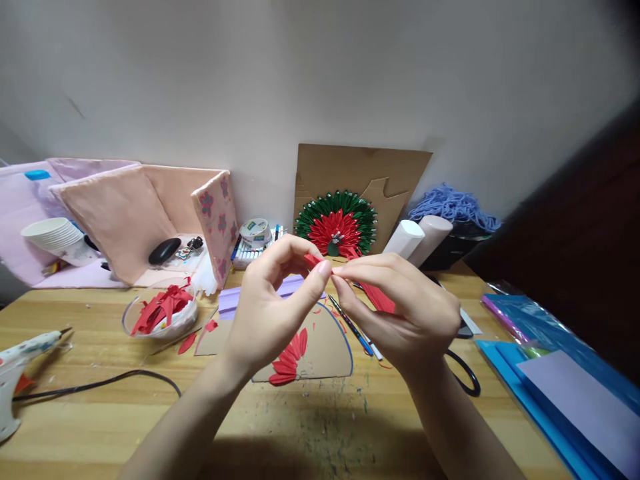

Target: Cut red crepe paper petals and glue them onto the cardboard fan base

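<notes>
Between my two hands, above the table, is a small piece of red crepe paper [313,260]. My left hand [280,293] pinches it between thumb and forefinger. The fingertips of my right hand [395,300] are closed on its other end. Below lies a cardboard half-circle [327,340] with a blue-drawn edge, and red paper petals [290,360] fan out on it. More red paper [377,298] shows partly behind my right hand. A pen [345,317] lies beside the cardboard.
A bowl [127,320] of red paper strips stands left, near a glue gun [25,360] and its black cord [105,381]. A red-and-green paper fan [335,223] leans at the back against a cardboard sheet [360,167]. Blue folders [520,380] lie right.
</notes>
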`<state>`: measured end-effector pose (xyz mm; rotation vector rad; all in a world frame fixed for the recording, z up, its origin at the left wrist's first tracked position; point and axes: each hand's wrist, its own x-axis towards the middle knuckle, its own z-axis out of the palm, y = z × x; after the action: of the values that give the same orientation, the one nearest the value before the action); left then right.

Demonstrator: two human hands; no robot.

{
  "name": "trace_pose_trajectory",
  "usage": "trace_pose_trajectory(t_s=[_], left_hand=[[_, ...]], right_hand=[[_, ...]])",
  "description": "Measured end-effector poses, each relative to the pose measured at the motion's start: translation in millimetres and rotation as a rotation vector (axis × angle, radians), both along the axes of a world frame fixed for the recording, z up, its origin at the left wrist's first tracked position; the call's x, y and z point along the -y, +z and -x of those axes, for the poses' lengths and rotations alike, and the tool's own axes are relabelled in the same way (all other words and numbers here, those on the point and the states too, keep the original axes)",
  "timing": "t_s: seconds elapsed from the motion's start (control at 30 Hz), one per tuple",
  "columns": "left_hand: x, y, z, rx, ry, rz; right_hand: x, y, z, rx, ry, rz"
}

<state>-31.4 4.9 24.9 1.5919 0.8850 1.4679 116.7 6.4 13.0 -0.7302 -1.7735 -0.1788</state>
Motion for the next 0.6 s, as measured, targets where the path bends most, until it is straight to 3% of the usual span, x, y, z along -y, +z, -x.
trace_pose_trajectory(t_s=[0.17, 0.4, 0.6], left_hand=[[-3, -0.7, 1, 0.01, -0.007, 0.032], [-8, -1.6, 5, 0.065, -0.028, 0.148], [-15, -3.5, 9, 0.112, 0.013, 0.18]], right_hand=[[0, 1.6, 2, -0.049, 0.064, 0.062], [-3, -3.3, 5, -0.03, 0.03, 0.012], [-5, -4.1, 7, -0.043, 0.02, 0.068]])
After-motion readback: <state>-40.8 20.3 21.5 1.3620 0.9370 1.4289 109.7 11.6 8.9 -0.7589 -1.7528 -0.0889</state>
